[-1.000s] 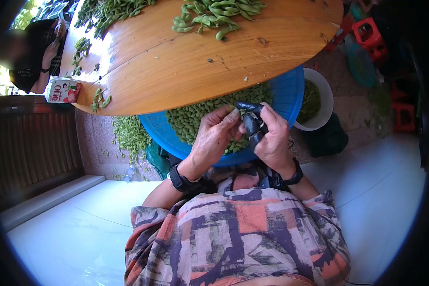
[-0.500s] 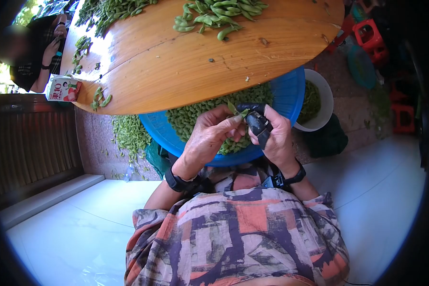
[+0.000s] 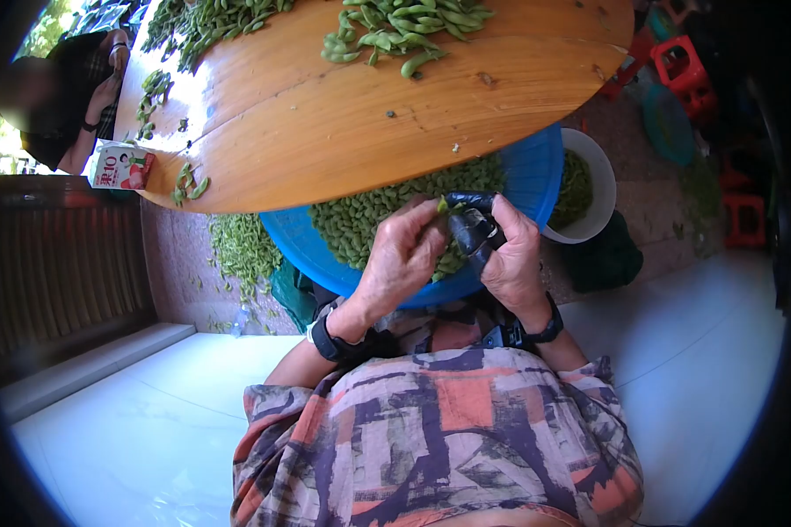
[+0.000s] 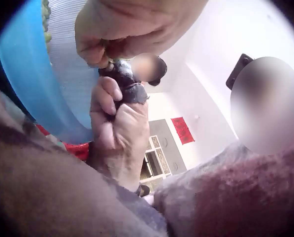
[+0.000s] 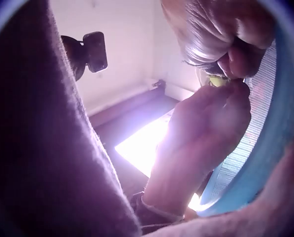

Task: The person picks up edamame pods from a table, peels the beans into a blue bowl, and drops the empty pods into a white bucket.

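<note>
Over a blue basin (image 3: 549, 189) of small green soybeans (image 3: 347, 230), my two hands meet at the fingertips. The left hand (image 3: 402, 256) pinches a green soybean pod (image 3: 444, 205); only a small bit of it shows between the fingers. My right hand (image 3: 513, 261) has black wrapping on its thumb and forefinger, and these grip at the pod's other side. From the right wrist, a yellow-green bit of the pod (image 5: 217, 81) appears between both hands. In the left wrist view the wrapped thumb (image 4: 133, 93) lies close below the left fingers.
A wooden table (image 3: 325, 114) overhangs the basin's far side, with heaps of pods (image 3: 404, 26) on it. A drink carton (image 3: 121, 167) stands at its left edge. Right of the basin is a white bucket (image 3: 602, 180); empty-looking husks (image 3: 237, 250) lie on the floor at left.
The left hand has rolled over toward the right hand, hiding its thumb. A green piece that stuck up above the fingertips half a second ago now shows only as a small bit.
</note>
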A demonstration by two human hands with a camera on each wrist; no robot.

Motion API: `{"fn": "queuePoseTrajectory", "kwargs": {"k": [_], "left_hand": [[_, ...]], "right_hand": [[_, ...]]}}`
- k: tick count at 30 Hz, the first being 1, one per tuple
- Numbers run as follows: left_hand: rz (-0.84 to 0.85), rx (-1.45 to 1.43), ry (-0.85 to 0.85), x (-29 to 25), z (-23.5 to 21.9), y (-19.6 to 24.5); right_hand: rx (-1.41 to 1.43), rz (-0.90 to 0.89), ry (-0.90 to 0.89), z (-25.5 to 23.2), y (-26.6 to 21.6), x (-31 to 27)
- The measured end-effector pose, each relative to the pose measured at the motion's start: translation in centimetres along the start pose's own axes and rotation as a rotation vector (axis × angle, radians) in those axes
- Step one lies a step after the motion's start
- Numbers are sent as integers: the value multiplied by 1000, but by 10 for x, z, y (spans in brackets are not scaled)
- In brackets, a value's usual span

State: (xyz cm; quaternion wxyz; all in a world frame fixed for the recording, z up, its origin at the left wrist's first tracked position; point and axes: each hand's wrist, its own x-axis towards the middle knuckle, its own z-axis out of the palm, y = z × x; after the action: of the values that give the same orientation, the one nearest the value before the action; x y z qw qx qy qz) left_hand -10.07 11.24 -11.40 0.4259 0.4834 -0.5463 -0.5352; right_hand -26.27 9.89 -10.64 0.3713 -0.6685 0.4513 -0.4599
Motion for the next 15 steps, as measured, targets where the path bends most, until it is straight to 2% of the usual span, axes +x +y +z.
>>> {"fn": "queuePoseTrajectory", "kwargs": {"k": [1, 3, 5, 9, 11, 12, 13, 15], "left_hand": [[4, 3, -4, -1, 0, 4], [204, 445, -17, -2, 1, 18], [273, 466, -8, -1, 3, 25], [274, 517, -67, -4, -2, 32], [254, 442, -134, -4, -7, 34], [235, 482, -135, -3, -9, 34], [237, 484, -138, -3, -12, 36], [225, 631, -276, 0, -20, 39]], "right_hand": [[45, 44, 0, 0, -1, -1], [91, 80, 11, -1, -2, -2], [59, 100, 5, -6, -3, 1], [199, 204, 9, -12, -3, 1], [498, 469, -64, -23, -5, 1], [547, 509, -117, -32, -3, 0], [548, 507, -113, -39, -3, -1], [753, 431, 9, -55, -1, -2]]}}
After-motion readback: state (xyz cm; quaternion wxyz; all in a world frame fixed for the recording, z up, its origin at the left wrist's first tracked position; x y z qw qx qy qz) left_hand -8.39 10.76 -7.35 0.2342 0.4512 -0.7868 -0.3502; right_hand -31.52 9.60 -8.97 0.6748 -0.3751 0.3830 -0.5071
